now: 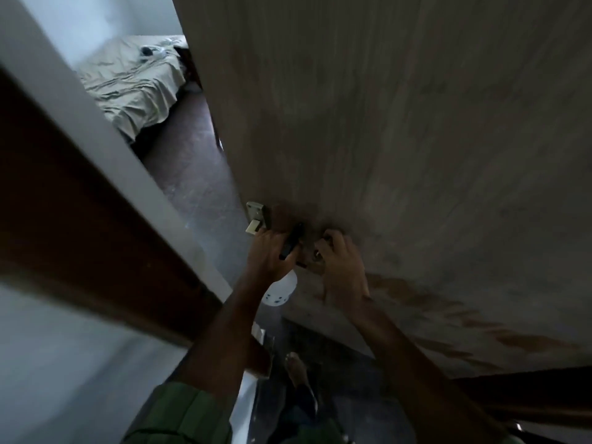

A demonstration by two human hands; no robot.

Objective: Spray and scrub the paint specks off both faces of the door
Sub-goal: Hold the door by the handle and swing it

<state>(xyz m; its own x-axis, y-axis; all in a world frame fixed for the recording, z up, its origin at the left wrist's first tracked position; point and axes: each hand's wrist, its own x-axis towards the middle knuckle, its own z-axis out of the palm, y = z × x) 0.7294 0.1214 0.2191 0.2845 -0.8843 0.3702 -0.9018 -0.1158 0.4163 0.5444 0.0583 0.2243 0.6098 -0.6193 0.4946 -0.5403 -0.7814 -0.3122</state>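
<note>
Dim room beyond: bed (134, 88) with rumpled beige sheet, dark floor (189, 174), pale walls (80, 20)

A narrow gap opens between the dark door frame (96, 200) and the door (384, 123), whose lock plate (256, 216) juts into it. Both hands crowd the door's edge just beside the lock; the left hand (269, 251) carries a spray bottle (278, 290).
</note>
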